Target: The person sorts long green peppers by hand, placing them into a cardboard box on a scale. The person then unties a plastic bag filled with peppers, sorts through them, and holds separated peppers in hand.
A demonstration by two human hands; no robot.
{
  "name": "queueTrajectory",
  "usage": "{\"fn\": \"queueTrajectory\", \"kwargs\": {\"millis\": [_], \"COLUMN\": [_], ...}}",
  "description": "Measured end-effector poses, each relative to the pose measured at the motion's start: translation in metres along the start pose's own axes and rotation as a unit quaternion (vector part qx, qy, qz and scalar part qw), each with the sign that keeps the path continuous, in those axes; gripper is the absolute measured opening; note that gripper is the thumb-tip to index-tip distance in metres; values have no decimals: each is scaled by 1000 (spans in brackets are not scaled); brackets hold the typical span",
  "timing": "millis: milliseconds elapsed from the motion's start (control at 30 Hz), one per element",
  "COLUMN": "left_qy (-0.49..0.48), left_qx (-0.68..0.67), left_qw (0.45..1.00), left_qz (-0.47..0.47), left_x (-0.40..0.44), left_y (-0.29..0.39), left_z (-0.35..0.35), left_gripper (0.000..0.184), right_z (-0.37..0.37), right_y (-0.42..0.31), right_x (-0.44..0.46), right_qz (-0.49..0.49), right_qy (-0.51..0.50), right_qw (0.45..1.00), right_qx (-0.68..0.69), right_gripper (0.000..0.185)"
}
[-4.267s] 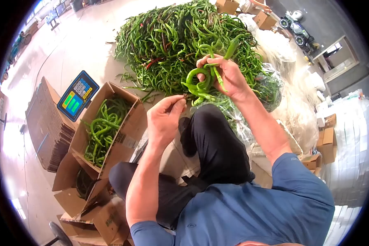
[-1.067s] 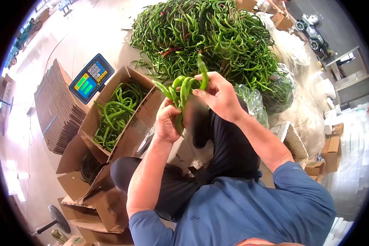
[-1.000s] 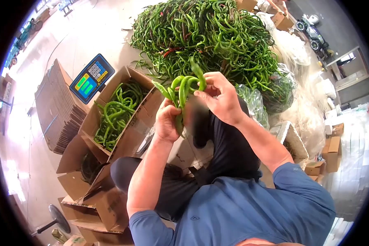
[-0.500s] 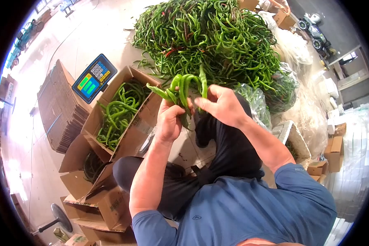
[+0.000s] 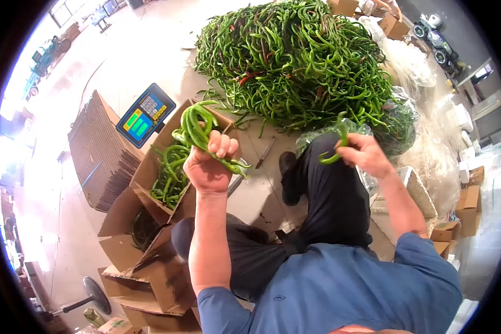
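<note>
A bunch of long green chili peppers (image 5: 196, 129) is gripped in my left hand (image 5: 210, 167), its fingers curled round the stalks, above the near edge of a cardboard box (image 5: 185, 201). More green peppers (image 5: 171, 172) lie inside that box. To the right, over my knee, my right hand (image 5: 364, 155) pinches a single curved green chili pepper (image 5: 342, 142). Ahead of both hands rises a large heap of green chili peppers (image 5: 295, 61) with a few red ones mixed in.
A digital scale display (image 5: 145, 115) stands behind the box, beside a stack of flattened cardboard (image 5: 97, 153). Open cartons (image 5: 145, 278) sit at lower left. Clear plastic bags (image 5: 401, 119) and a white foam crate (image 5: 412, 195) are on the right. A knife-like tool (image 5: 265, 152) lies on the floor.
My hands have moved apart. The left has gone left toward the box with the bunch; the right has gone right with one pepper. The view has shifted slightly.
</note>
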State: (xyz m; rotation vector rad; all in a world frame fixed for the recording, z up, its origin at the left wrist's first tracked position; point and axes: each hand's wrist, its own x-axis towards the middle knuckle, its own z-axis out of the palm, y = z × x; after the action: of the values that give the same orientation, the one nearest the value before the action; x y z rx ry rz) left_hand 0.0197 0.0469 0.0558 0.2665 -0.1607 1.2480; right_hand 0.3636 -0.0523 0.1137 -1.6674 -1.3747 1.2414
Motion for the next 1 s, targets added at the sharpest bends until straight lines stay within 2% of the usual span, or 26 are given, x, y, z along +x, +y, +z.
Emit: {"fn": "queueTrajectory", "kwargs": {"millis": [100,167,233,300,400,467,500,567,600,633,700,767,833,867,900,967,1000], "left_qy": [-29,-35,-12,23,79,88,120,179,178,205,241,262,263,305,318,301,306], "left_qx": [12,9,38,69,147,201,258,366,441,521,647,725,797,790,804,842,848], "left_qw": [999,999,998,995,982,971,952,903,868,816,704,620,530,522,499,443,429], "left_qz": [25,33,55,73,84,98,112,134,140,141,163,144,122,100,67,62,50], "left_x": [-2,-3,-3,-2,1,1,0,-1,-3,-6,-12,-20,-29,-32,-36,-42,-43], "left_y": [14,19,22,28,43,52,57,65,74,82,96,114,129,129,134,137,136], "left_z": [1,4,7,6,4,3,5,12,12,16,20,13,-8,-12,-21,-31,-29], "left_gripper": [36,40,38,42,42,41,41,42,42,42,45,44,44,46,50,53,53], "right_z": [-42,-74,-104,-145,-211,-250,-261,-278,-307,-342,-381,-393,-412,-420,-383,-309,-291], "right_y": [24,47,56,90,163,241,256,287,332,380,425,452,496,518,491,439,440], "right_x": [-11,-19,-34,-46,-71,-90,-104,-143,-169,-196,-244,-279,-295,-298,-273,-221,-202], "right_qz": [-9,40,46,53,89,-29,23,128,118,107,210,250,353,404,385,344,290], "right_qy": [109,197,266,324,386,446,468,500,506,510,498,502,487,475,488,514,477], "right_qw": [994,973,938,918,918,878,852,780,778,778,701,696,709,709,734,769,796], "right_qx": [5,110,217,222,-26,-170,-233,-355,-352,-350,-465,-448,-368,-329,-275,-162,-234], "right_gripper": [15,15,16,16,21,19,22,27,28,30,31,32,33,33,33,32,33]}}
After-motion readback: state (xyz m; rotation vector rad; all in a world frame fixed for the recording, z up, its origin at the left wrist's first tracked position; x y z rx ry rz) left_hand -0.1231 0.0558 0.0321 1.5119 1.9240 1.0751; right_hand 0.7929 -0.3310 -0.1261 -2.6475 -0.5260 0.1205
